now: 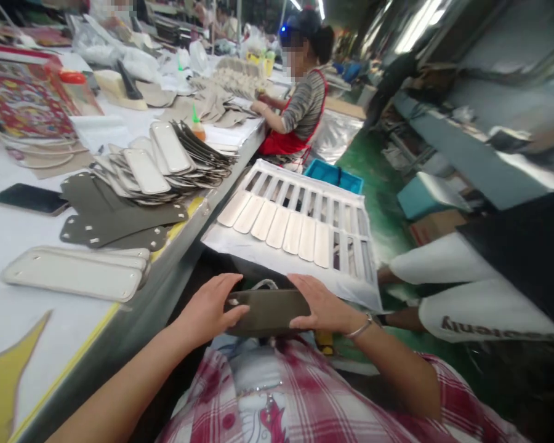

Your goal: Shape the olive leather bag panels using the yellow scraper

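Between my two hands, close to my body, is a dark olive-brown panel (270, 311), long and curved. My left hand (215, 307) grips its left end, near a small light spot, with thumb on the near face. The right end is held by my right hand (325, 304), thumb also toward me. Just beyond the panel stands a white slatted rack (290, 181) with a row of several cream panels (277, 227) on it. To the left, dark panels (115, 212) lie crossed on the table beside a small stack of pale panels (74, 271).
The white worktable (9, 332) runs along my left, with a phone (28, 198), a large panel pile (159, 157) and a green-tipped glue bottle (197, 126). A co-worker (300, 98) sits farther along it. Another person's legs (466, 295) are at right. A blue crate (335, 175) sits behind the rack.
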`<action>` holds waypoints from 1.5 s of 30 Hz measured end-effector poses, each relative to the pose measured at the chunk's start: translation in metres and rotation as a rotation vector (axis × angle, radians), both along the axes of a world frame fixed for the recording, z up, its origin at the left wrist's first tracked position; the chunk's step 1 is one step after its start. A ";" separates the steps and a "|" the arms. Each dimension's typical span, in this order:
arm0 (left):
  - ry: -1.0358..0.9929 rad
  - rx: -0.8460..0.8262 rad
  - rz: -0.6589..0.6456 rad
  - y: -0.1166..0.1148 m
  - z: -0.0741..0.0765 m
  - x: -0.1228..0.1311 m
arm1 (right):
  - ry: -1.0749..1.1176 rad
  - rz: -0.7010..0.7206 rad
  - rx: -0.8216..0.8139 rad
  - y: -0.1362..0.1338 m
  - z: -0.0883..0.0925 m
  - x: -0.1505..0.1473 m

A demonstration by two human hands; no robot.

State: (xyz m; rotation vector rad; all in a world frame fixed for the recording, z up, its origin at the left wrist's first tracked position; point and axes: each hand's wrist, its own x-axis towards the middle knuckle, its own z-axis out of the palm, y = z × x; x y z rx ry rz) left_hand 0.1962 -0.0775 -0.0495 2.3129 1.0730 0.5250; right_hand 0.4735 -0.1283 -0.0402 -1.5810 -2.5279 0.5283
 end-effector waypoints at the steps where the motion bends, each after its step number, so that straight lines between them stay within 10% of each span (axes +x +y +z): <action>1: 0.028 0.048 -0.079 -0.003 0.000 0.013 | -0.028 -0.007 0.008 -0.004 0.000 0.008; 7: 0.253 0.161 -0.218 -0.017 -0.020 0.065 | -0.074 0.095 0.024 -0.010 -0.019 0.015; 29: 0.465 0.136 -0.358 -0.015 -0.006 0.071 | -0.056 0.017 -0.106 0.002 -0.017 0.009; 37: 0.556 0.261 -0.126 -0.025 -0.017 0.083 | -0.192 -0.347 0.029 -0.009 -0.039 -0.017; 42: 0.494 0.372 -0.114 -0.021 -0.007 0.083 | -0.154 -0.382 0.203 -0.006 -0.012 -0.020; 45: 0.401 0.501 0.108 -0.013 -0.010 0.081 | -0.002 -0.404 0.435 -0.001 -0.003 -0.033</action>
